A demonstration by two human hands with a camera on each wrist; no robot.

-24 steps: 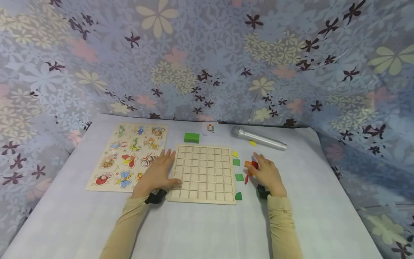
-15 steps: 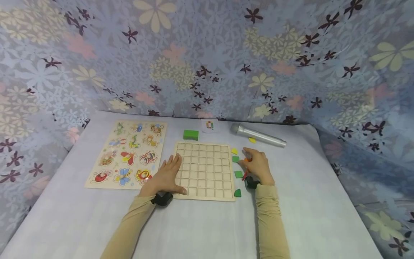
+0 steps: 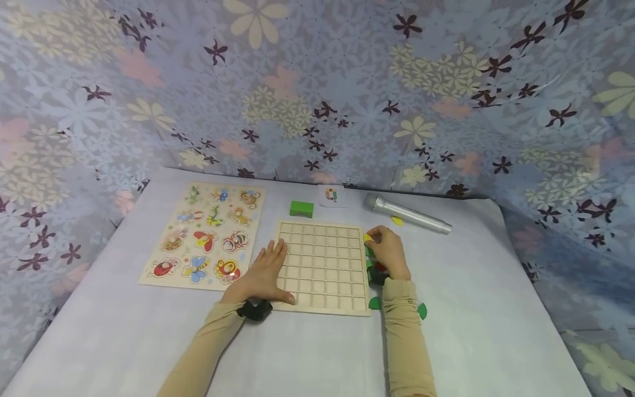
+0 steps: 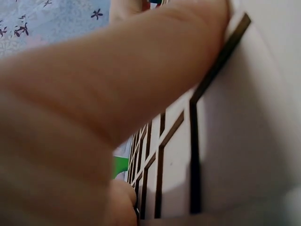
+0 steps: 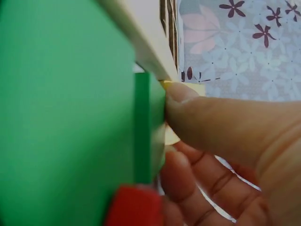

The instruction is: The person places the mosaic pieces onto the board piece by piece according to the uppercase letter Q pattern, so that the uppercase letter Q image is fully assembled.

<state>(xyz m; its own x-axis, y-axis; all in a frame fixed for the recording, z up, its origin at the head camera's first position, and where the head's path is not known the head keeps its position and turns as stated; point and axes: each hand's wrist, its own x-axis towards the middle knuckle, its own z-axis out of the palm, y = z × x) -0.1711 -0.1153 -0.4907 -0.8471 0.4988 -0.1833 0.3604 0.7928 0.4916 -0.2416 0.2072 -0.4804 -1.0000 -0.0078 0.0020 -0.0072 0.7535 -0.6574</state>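
Observation:
A wooden grid board [image 3: 322, 264] lies mid-table. My left hand [image 3: 263, 275] rests on its left edge, fingers spread and straight, thumb over the near-left corner; the left wrist view shows the thumb [image 4: 117, 70] across the grid. At the board's right edge, my right hand [image 3: 389, 251] pinches a small yellow piece [image 3: 367, 237] between thumb and fingers. The right wrist view shows the thumb tip against this yellow piece [image 5: 195, 88], partly covered. Green squares [image 3: 369, 252] and a red piece [image 3: 381, 267] lie by the right wrist, partly hidden.
Left of the board lies an animal picture puzzle [image 3: 208, 237]. Behind it stand a green block [image 3: 301, 209] and a patterned card [image 3: 331, 195]. A silver microphone [image 3: 409, 214] lies back right beside a yellow piece [image 3: 397, 220]. Green rounded pieces [image 3: 374, 303] flank the right forearm.
My right hand has moved left and away from me, from the orange and red pieces to the yellow piece. My left hand has slid slightly right onto the board. The head view has shifted.

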